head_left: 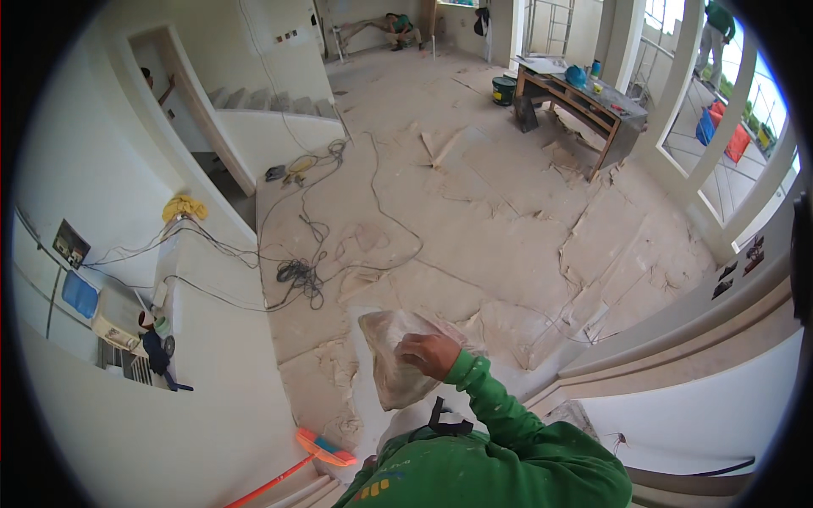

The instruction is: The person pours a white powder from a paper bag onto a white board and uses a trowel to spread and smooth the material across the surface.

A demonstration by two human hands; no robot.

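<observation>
A pale, translucent plastic bag [391, 372] hangs in front of my body, and its contents cannot be made out. My right hand [430, 354] is closed on the bag's upper part, with the green sleeve reaching in from the lower right. Only a small skin-coloured patch, seemingly my left hand [370, 462], shows at the left edge of my green top; its fingers are hidden. Close to it, a broom [326, 447] with an orange head and red handle leans by the wall at lower left.
Torn brown paper [474, 195] covers much of the floor. Tangled black cables [298, 273] lie at left. A desk [584, 93] and dark bucket [503, 91] stand at far right. One person [402, 30] crouches at the back; others are by the doorway and outside the windows.
</observation>
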